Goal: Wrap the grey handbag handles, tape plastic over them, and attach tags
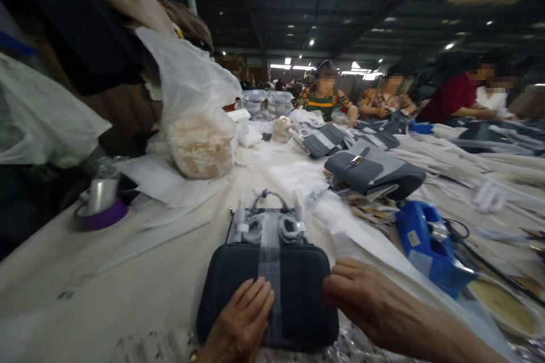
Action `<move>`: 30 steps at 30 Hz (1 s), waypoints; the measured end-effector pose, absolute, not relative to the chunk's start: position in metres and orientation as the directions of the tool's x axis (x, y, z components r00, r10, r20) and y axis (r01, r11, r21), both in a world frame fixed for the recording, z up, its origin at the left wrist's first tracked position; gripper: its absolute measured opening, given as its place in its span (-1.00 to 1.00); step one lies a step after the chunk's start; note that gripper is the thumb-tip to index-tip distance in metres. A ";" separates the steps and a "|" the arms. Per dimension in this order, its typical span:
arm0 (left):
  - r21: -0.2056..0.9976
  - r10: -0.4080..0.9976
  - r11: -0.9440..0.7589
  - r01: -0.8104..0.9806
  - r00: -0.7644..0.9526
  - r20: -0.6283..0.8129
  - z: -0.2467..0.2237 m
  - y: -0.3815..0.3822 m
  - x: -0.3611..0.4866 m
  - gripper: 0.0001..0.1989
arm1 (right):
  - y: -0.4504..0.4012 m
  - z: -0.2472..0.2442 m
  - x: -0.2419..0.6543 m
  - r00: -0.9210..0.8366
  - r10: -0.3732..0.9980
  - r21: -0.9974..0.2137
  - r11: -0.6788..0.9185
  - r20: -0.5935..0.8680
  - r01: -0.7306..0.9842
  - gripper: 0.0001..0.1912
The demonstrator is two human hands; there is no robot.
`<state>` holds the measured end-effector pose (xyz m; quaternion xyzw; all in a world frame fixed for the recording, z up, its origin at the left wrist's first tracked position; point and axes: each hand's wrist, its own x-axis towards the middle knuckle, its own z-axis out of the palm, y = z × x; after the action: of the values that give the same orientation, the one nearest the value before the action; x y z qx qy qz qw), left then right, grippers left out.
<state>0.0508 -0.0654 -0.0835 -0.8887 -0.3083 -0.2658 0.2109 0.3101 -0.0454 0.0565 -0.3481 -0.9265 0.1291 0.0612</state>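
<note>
A dark navy handbag [302, 289] lies flat in front of me, its handle [270, 195] pointing away. Down its middle runs a strip of clear tape [269, 255], and white-wrapped hardware [292, 228] sits by the handle. My left hand [242, 317] rests with fingers stretched out on the bag's front, touching the tape's left edge. At the bag's right edge, my right hand [361, 295] has its fingers curled closed; what they hold, if anything, is hidden.
A blue tape dispenser [426, 244] stands right, below a grey bag [374, 173]. Left are a purple tape roll [102, 215] and a filled plastic bag [200, 147]. Paper sheets and white strips [489, 181] cover the table. Several people work at the far side.
</note>
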 end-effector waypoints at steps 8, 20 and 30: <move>-0.152 0.441 -0.699 0.699 0.588 0.678 -0.089 -0.066 0.057 -0.71 | 0.028 0.029 0.225 -0.909 0.340 -0.008 0.936 -0.239 0.352 -0.90; -0.043 0.415 -0.704 0.709 0.460 0.785 -0.115 -0.058 0.060 -0.75 | 0.065 0.029 0.191 -0.813 0.395 0.034 0.905 -0.428 0.423 -0.85; -0.049 0.376 -0.715 0.698 0.442 0.815 -0.104 -0.057 0.058 -0.77 | 0.027 0.001 0.228 -0.782 0.611 0.006 0.787 0.119 0.616 -0.90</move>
<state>0.0582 -0.0566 -0.1044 -0.8267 -0.3247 -0.4169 0.1931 0.2284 0.0270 0.0009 -0.3253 -0.9437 -0.0222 0.0555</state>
